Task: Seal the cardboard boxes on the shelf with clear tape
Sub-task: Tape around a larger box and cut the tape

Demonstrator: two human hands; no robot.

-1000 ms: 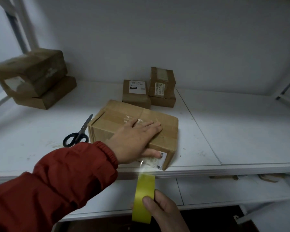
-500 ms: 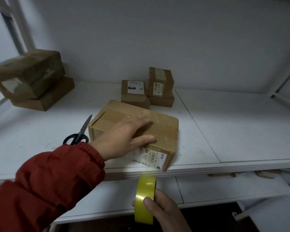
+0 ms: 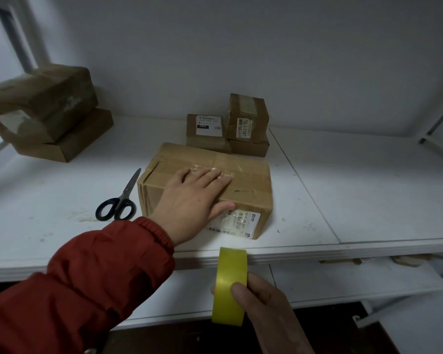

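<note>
A brown cardboard box with a white label on its front lies near the front edge of the white shelf. Clear tape shines along its top seam. My left hand, in a red sleeve, lies flat on the box top with fingers straight and the thumb down over the front face. Below the shelf edge my right hand grips a yellowish roll of tape held on edge. A thin clear strip seems to run from the roll up to the box front.
Black-handled scissors lie on the shelf left of the box. Three small labelled boxes stand behind it by the back wall. Two larger boxes are stacked at the far left. A lower shelf shows beneath.
My left hand slid back onto the box top and flattened out with its fingers over the taped seam. The roll in my right hand has stayed below the shelf edge.
</note>
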